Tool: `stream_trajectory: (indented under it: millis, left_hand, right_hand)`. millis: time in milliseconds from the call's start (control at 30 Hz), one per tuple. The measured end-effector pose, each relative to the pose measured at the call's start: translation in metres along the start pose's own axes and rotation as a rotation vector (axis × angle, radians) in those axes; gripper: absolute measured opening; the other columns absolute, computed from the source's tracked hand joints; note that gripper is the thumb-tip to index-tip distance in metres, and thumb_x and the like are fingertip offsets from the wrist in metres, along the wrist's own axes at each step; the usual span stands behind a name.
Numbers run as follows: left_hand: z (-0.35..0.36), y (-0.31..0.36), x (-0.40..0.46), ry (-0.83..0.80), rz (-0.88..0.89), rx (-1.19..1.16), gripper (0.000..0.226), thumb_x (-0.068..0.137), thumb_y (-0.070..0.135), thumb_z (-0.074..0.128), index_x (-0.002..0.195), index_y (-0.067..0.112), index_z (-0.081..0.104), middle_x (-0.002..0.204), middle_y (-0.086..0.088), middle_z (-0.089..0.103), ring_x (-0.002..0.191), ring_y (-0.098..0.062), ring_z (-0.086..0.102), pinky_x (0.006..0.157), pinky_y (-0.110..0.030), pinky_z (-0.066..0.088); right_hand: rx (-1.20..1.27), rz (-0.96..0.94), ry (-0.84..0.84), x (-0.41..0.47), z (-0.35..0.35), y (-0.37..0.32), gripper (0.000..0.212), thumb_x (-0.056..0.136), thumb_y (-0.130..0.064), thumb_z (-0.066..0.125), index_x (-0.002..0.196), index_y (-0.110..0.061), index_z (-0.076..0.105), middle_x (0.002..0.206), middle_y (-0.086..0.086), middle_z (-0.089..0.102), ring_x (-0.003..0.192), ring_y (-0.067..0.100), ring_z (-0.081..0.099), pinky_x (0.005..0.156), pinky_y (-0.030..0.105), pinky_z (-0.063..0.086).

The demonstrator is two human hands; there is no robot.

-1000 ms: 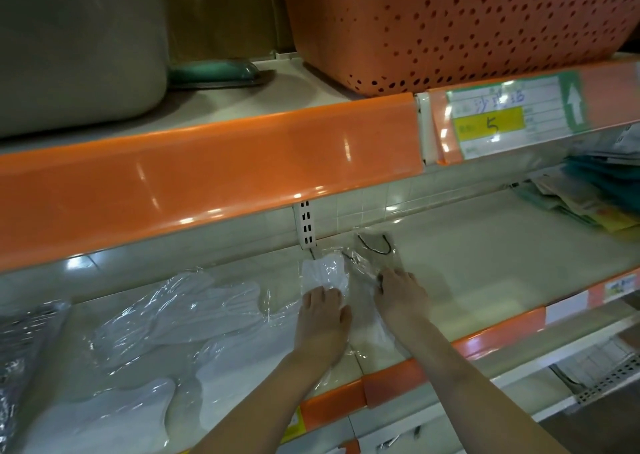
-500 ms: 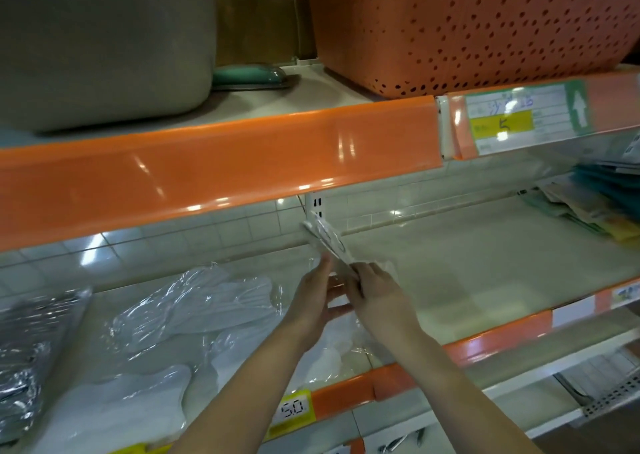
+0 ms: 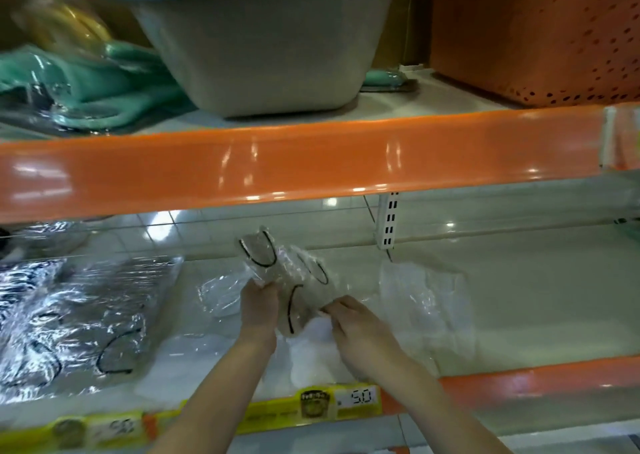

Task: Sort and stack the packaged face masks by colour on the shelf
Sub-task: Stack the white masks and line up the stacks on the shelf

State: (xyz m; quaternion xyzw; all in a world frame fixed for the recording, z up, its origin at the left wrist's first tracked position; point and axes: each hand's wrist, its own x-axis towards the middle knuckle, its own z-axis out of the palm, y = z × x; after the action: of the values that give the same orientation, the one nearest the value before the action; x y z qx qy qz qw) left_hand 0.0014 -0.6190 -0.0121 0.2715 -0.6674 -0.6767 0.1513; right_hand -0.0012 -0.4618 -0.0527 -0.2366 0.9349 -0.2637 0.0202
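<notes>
A: Which step now?

B: I sort. At far left the dark packs (image 3: 79, 315) lie stacked on the shelf (image 3: 519, 301). My left hand (image 3: 259, 306) pinches 1 beige mask pack (image 3: 259, 256), my right hand (image 3: 356, 322) grips another (image 3: 304, 301), both lifted above the white packs (image 3: 311, 356).

A: Next?

B: I think I must find the beige place. 0.5 s ago I held only 1 pack, further right.

Soft, blurred, warmly lit shelf view

Overhead lamps glare on the orange shelf edge (image 3: 311, 163) and plastic wrap (image 3: 69, 315); edges bow and smear.
</notes>
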Motion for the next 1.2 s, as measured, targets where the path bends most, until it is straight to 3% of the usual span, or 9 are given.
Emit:
stream_trajectory:
  millis: [100,167,267,500,667,800,933,1067,1200]
  left_hand:
    - [-0.028,0.006,0.006,0.069,0.016,-0.056,0.02,0.084,-0.007,0.051,0.074,0.009,0.057,0.07,-0.005,0.056,0.064,-0.019,0.046,0.058,-0.028,0.035]
    - [-0.045,0.002,0.015,0.11,0.01,-0.07,0.018,0.081,-0.009,0.05,0.078,0.006,0.058,0.073,-0.007,0.056,0.066,-0.021,0.046,0.059,-0.028,0.035]
    - [-0.066,-0.003,0.025,0.129,-0.017,-0.076,0.013,0.075,-0.006,0.047,0.083,0.0,0.056,0.072,-0.011,0.051,0.07,-0.022,0.042,0.059,-0.028,0.032]
    - [-0.118,-0.011,0.033,-0.056,-0.039,-0.013,0.016,0.085,-0.009,0.052,0.084,0.006,0.057,0.072,-0.008,0.057,0.062,-0.021,0.05,0.054,-0.027,0.038]
    - [-0.155,-0.015,0.044,-0.314,-0.018,0.096,0.018,0.086,0.001,0.064,0.096,0.015,0.061,0.09,-0.014,0.066,0.074,-0.021,0.061,0.067,-0.031,0.053]
    - [-0.175,-0.017,0.06,-0.244,0.162,0.346,0.04,0.082,0.008,0.069,0.121,0.011,0.056,0.105,-0.007,0.063,0.085,-0.012,0.059,0.066,-0.012,0.044]
    - [-0.206,-0.023,0.064,-0.243,0.514,0.738,0.054,0.085,0.044,0.061,0.13,0.016,0.053,0.13,0.0,0.05,0.113,-0.019,0.053,0.09,-0.027,0.039]
    - [-0.231,-0.036,0.061,-0.193,1.008,1.114,0.053,0.077,0.06,0.05,0.109,0.02,0.065,0.106,0.004,0.066,0.087,-0.017,0.066,0.068,-0.032,0.054]
    - [-0.258,-0.04,0.07,-0.14,1.018,1.058,0.03,0.074,0.027,0.06,0.104,0.024,0.057,0.088,0.004,0.065,0.065,-0.022,0.065,0.053,-0.028,0.05]
  right_hand:
    - [-0.091,0.046,-0.096,0.005,0.008,-0.024,0.033,0.101,-0.034,0.034,0.125,-0.021,0.052,0.128,0.001,0.048,0.119,0.023,0.044,0.09,0.035,0.043]
    - [-0.281,0.045,-0.183,0.008,0.015,-0.037,0.054,0.096,-0.054,0.021,0.124,-0.02,0.053,0.126,0.004,0.05,0.119,0.026,0.044,0.085,0.033,0.038]
    - [-0.333,0.072,-0.16,0.014,0.024,-0.056,0.054,0.098,-0.055,0.021,0.122,-0.02,0.055,0.122,0.006,0.055,0.115,0.027,0.048,0.084,0.033,0.037]
    - [0.332,0.228,0.049,0.041,0.034,-0.107,0.03,0.1,-0.04,0.043,0.119,-0.022,0.058,0.12,-0.002,0.059,0.105,0.013,0.056,0.085,0.027,0.042]
    - [0.786,0.357,0.07,0.056,0.047,-0.139,0.023,0.096,-0.033,0.055,0.108,-0.015,0.062,0.094,-0.004,0.064,0.089,0.014,0.059,0.07,0.022,0.046]
    - [1.16,0.547,0.062,0.063,0.067,-0.156,0.011,0.09,-0.01,0.062,0.08,-0.009,0.057,0.074,0.01,0.049,0.07,0.018,0.05,0.054,0.021,0.044]
    - [1.397,0.557,0.085,0.067,0.08,-0.183,0.009,0.087,0.003,0.061,0.089,-0.004,0.055,0.076,0.017,0.056,0.068,0.022,0.058,0.056,0.026,0.05]
    - [1.577,0.58,0.137,0.074,0.092,-0.213,0.024,0.088,0.01,0.056,0.076,-0.007,0.045,0.062,0.012,0.059,0.057,0.018,0.063,0.057,0.026,0.055]
    - [1.589,0.539,0.141,0.077,0.107,-0.237,0.016,0.089,0.009,0.056,0.086,-0.005,0.048,0.078,0.018,0.054,0.068,0.024,0.064,0.06,0.027,0.056]
